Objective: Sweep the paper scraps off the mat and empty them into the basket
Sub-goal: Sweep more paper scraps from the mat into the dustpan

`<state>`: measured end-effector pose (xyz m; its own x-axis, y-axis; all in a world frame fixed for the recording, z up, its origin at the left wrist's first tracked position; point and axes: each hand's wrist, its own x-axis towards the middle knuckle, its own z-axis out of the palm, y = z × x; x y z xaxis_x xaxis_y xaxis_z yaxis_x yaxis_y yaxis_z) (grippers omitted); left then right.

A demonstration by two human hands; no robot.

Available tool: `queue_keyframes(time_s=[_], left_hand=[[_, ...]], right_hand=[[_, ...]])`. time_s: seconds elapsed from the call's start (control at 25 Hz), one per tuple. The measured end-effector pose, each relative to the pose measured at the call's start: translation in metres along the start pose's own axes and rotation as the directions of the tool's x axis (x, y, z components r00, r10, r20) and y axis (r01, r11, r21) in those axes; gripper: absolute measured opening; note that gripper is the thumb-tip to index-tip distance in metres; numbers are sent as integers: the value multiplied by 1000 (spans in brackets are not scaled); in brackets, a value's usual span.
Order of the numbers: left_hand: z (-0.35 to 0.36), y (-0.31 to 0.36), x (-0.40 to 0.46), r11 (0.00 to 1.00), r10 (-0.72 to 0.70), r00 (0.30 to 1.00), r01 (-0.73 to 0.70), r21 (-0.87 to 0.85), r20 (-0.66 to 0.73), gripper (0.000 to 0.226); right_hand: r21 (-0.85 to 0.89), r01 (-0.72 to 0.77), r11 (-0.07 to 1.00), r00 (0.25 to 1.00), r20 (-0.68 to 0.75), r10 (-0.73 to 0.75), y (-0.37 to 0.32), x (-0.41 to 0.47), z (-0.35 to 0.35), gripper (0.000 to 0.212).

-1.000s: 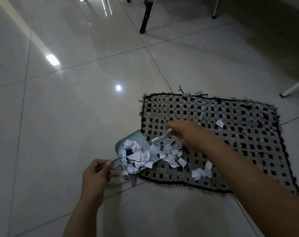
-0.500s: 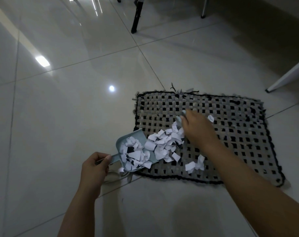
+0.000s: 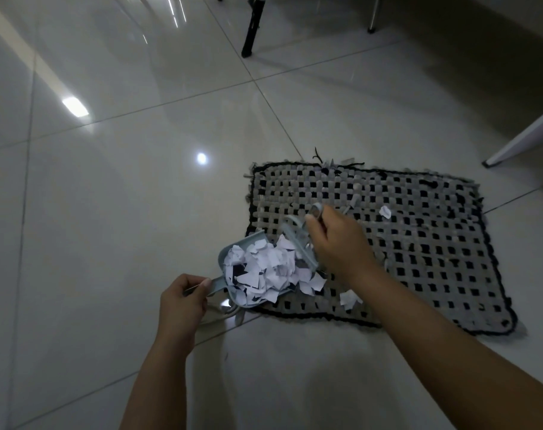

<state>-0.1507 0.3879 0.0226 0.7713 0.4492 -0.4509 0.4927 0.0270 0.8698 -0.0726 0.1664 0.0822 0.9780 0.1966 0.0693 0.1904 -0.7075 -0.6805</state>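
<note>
- Most paper scraps (image 3: 265, 268) lay heaped in the dustpan (image 3: 233, 252) at the mat's (image 3: 403, 243) left edge; two stray scraps stayed on the mat.
- The right hand (image 3: 338, 243) gripped a small brush (image 3: 298, 240) against the heap.
- The left hand (image 3: 180, 302) curled round the dustpan's handle.

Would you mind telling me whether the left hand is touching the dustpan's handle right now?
Touching: the head view shows the left hand with its fingers curled round the handle of the dustpan, thumb pressed on top.
</note>
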Motion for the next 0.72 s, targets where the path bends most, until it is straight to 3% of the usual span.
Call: queue_keyframes(time_s=[0.12,0.24,0.44,0.6,0.72], left_hand=[[-1,-2,2,1000,9,1000,-9,9,4,22],[-1,-4,4,999,21,1000,-22,28,4,24],[0,-6,8,998,29,999,-30,53,12,24],[0,-3,8,997,37,999,-38,60,22,23],[-1,-2,9,998,30,999,-33,56,39,23]], right_hand=[[-130,-58,990,994,-96,46,15,12,-17,19],[-228,-100,969,993,-83,83,24,18,-7,25],[-148,129,981,991,60,-121,5,5,28,22],[10,48,999,996,72,-48,-3,8,22,23],[19,-13,1000,1000,-8,13,5,7,5,23]])
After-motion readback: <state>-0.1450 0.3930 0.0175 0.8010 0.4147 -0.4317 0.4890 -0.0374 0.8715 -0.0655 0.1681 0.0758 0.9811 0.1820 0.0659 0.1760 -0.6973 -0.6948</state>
